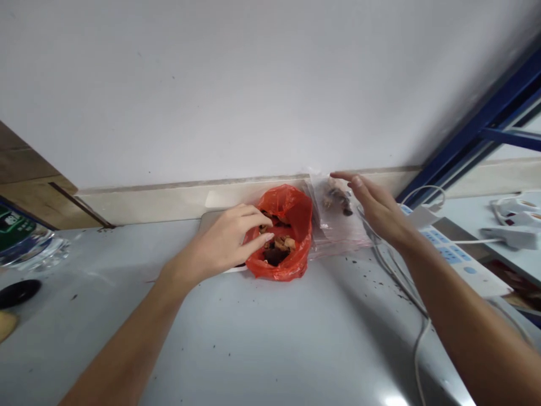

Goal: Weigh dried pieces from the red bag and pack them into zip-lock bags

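A red plastic bag (pixel 302 225) stands open against the wall, with brown, dried-looking pieces (pixel 281 243) inside. My left hand (pixel 230 237) is at the bag's left rim, thumb and fingers apart over the opening, and nothing shows between them. To the right of it, a clear zip bag (pixel 338 211) with a few dark and pale lumps leans on the wall. My right hand (pixel 376 206) is beside that clear bag, its fingers stretched out and holding nothing. Behind my left hand, a flat grey object (pixel 208 221) is mostly hidden.
White power strips (pixel 465 265) with cables (pixel 418 304) lie at the right, near a blue metal frame (pixel 460 121). A large clear bottle (pixel 25 242) and a black round lid (pixel 19 293) are at the left. Dark crumbs dot the grey tabletop (pixel 253 349).
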